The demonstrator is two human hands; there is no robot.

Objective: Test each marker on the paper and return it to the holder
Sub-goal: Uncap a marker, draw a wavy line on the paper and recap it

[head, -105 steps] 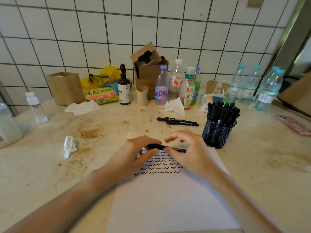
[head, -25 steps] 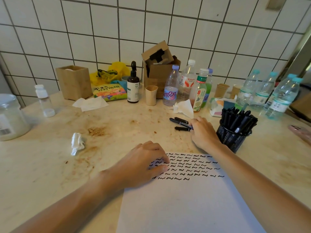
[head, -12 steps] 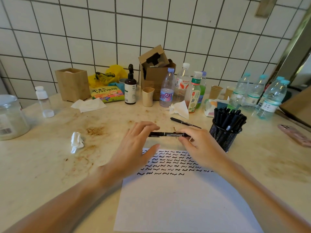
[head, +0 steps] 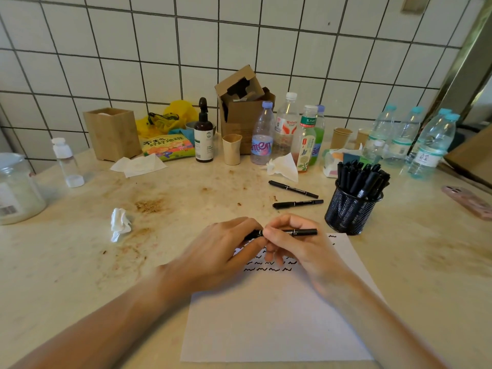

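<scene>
Item one: a black marker, held level over the far edge of the paper, which lay on the stained tabletop at near centre. We gripped the marker's left end in our left hand and pinched its middle with our right hand, fingers curled round the barrel, the two hands touching. Item two: rows of short black squiggles on the paper's far part, partly covered by our hands. Item three: a black mesh holder, just beyond the paper's far right corner, packed with upright black markers. Item four: two loose markers lying flat on the tabletop, left of the holder and farther off than our hands. Item five: a crumpled tissue well to the left, and bottles ranged along the tiled wall.
</scene>
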